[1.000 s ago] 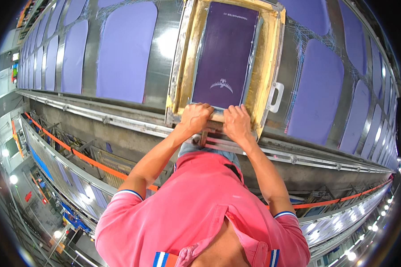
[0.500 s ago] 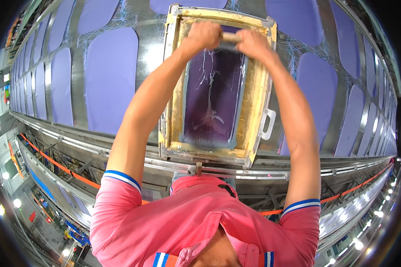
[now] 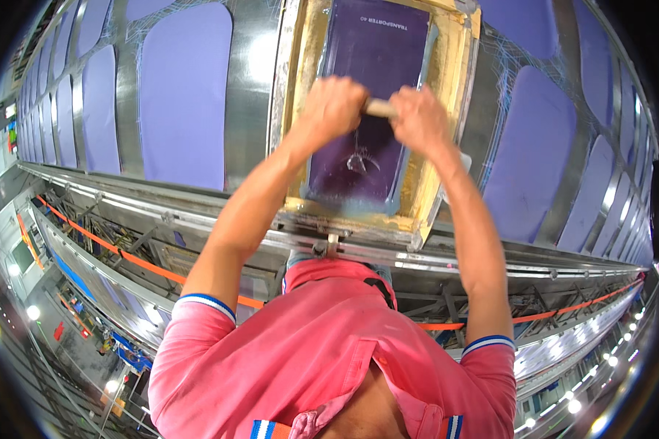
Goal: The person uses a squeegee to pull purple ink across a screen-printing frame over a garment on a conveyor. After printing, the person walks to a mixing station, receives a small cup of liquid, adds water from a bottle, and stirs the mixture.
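Note:
Both hands are closed round a pale wooden squeegee (image 3: 379, 108) that lies crosswise on a printing screen. My left hand (image 3: 335, 110) grips its left part and my right hand (image 3: 421, 121) its right part; its lower edge is mostly hidden behind them. Straight ahead of me, the screen's frame (image 3: 452, 80) is yellowed and edged with metal. Inside it the dark purple window (image 3: 377, 55) carries small pale lettering at its far end. Clear, whitish smears of wet paste (image 3: 360, 162) show on the window just on my side of the squeegee.
Flat lilac rounded sheets (image 3: 185, 95) lie in rows on the long metal table, left and right (image 3: 531, 154) of the screen. Metal rails (image 3: 234, 223) run along its near edge, close to my waist. An orange strip (image 3: 146, 265) runs below. Lamps shine at both sides.
Both hands have drawn the squeegee from the screen's far end toward me, to about its middle. Pale lettering behind it now shows. The streaks of paste are shorter, and the view has shifted slightly.

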The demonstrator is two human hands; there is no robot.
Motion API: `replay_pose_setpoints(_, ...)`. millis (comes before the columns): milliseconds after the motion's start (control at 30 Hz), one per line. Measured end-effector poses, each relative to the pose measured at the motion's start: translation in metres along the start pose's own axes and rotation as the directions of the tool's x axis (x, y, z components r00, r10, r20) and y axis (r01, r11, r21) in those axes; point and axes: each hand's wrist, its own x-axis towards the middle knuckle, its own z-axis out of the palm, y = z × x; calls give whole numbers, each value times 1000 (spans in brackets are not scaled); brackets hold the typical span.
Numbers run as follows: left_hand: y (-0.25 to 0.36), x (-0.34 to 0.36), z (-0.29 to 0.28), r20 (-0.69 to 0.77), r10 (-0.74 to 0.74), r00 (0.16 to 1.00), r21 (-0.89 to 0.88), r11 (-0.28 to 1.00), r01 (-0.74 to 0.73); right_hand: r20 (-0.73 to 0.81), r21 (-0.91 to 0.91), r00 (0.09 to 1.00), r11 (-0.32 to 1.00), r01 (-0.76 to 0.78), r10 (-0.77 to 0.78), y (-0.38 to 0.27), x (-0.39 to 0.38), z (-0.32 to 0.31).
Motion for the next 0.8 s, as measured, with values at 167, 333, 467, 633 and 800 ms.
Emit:
replay_pose_setpoints(167,62,-152,42,42,-53,998,-127,990,58,92,127,995,990,-60,49,-96,-128,29)
replay_pose_setpoints(333,70,-183,46,168,-74,983,-114,989,94,85,182,994,980,-83,68,-123,-160,32)
replay_pose_setpoints(467,38,-99,18,124,-68,990,-24,997,72,121,104,990,990,-91,78,-67,-86,15)
replay_pose_setpoints(633,-23,64,-21,-45,-47,998,61,997,50,104,-20,987,992,-123,124,31,57,-34)
replay_pose_setpoints(800,-65,196,-61,-53,-84,995,93,992,89,235,-13,943,971,-240,236,113,169,-69)
